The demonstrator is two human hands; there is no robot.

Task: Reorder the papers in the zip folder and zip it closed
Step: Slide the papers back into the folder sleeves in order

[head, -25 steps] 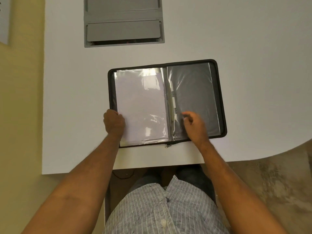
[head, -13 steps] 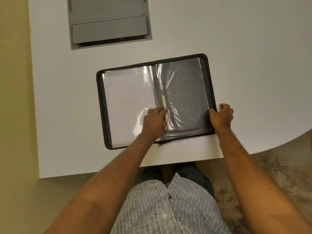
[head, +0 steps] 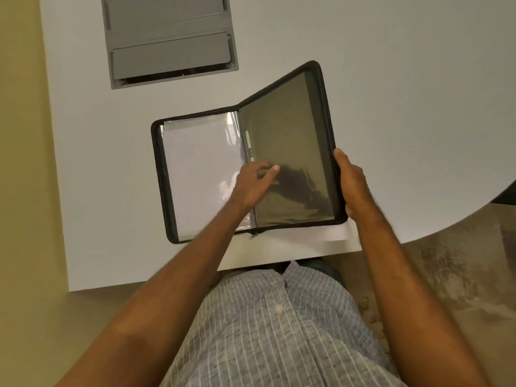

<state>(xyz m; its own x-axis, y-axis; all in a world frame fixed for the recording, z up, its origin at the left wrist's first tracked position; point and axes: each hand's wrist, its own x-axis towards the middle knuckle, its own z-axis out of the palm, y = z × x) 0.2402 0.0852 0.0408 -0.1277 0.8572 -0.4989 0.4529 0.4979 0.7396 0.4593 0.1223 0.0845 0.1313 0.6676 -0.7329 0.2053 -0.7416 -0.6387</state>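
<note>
**A:** What is lying under my fingers?

**B:** One black zip folder (head: 329, 113) is sitting open on the white table (head: 391, 79). Your right hand (head: 352, 185) is gripping its right cover's outer edge, thumb curled over the rim, tilting that cover up. Your left hand (head: 252, 182) is hovering at the spine, fingers relaxed and slightly apart.

**A:** And what is inside it?

**B:** Left of your left fingertips, white papers (head: 195, 174) are lying in a clear sleeve; I cannot count the sheets. One zipper pull (head: 253, 235) is hanging below your left wrist.
</note>
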